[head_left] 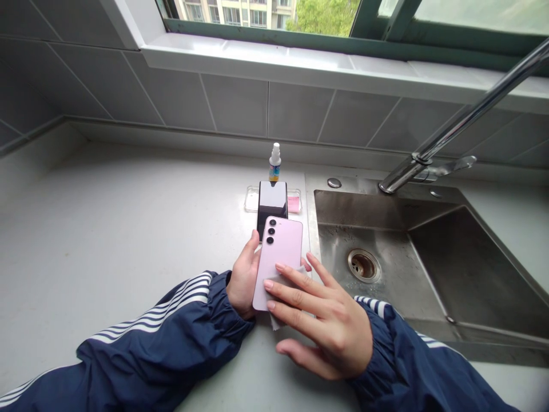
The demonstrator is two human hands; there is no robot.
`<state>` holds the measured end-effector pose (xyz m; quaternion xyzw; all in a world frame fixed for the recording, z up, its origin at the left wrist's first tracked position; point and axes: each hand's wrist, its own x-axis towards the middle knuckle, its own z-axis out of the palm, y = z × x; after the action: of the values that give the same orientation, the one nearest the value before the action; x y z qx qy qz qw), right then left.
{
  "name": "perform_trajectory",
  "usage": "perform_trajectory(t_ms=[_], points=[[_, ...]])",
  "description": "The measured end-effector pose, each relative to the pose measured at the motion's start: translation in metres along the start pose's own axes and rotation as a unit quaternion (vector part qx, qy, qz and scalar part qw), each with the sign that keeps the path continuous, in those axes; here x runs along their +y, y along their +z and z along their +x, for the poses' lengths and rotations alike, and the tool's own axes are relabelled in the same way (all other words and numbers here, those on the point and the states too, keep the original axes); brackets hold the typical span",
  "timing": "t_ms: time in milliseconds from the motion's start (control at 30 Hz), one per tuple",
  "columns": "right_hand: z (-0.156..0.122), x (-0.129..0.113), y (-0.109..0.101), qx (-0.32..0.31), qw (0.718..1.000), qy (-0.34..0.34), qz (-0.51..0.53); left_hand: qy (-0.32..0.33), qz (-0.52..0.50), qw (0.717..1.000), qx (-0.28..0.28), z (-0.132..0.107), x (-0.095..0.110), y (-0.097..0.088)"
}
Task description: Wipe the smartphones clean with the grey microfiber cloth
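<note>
pink phone [277, 263], back facing up, three black camera lenses in a column at its upper left, no readable brand, low center of frame. left hand [244, 277] clamped on its left edge; right hand [319, 317] spread across the back, pressing a white cloth [277, 323] there, both hands together on it. just above, overlapping it, black phone [272, 206] on a clear case [257, 199]. behind, spray bottle [275, 163], label unreadable. steel sink [472, 269] close at right, counter [128, 229] stretching left.
</note>
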<state>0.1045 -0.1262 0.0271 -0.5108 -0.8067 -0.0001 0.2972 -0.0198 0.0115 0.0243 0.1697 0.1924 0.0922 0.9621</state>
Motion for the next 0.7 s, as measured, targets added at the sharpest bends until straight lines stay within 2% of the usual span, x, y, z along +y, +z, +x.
perform_trajectory(t_ms=[133, 267, 367, 500, 600, 700], points=[[0.0, 0.001, 0.001, -0.013, 1.0, 0.003, -0.016, -0.002, -0.003, 1.0, -0.006, 0.0, 0.0, 0.0], [0.0, 0.005, -0.002, -0.039, 0.995, 0.061, -0.07, -0.015, 0.013, 1.0, 0.004, 0.0, -0.001, 0.001], [0.0, 0.013, -0.006, -0.04, 0.984, 0.123, -0.123, -0.03, 0.049, 0.998, -0.033, 0.0, -0.003, -0.002], [-0.003, 0.025, -0.01, 0.001, 0.972, 0.179, -0.152, -0.077, 0.074, 0.988, -0.108, 0.0, -0.006, -0.007], [-0.004, 0.027, -0.009, 0.007, 0.97, 0.188, -0.152, -0.071, 0.07, 0.987, -0.124, 0.0, -0.007, -0.008], [-0.004, 0.025, -0.007, -0.001, 0.973, 0.178, -0.149, -0.071, 0.064, 0.989, -0.115, 0.0, -0.005, -0.007]])
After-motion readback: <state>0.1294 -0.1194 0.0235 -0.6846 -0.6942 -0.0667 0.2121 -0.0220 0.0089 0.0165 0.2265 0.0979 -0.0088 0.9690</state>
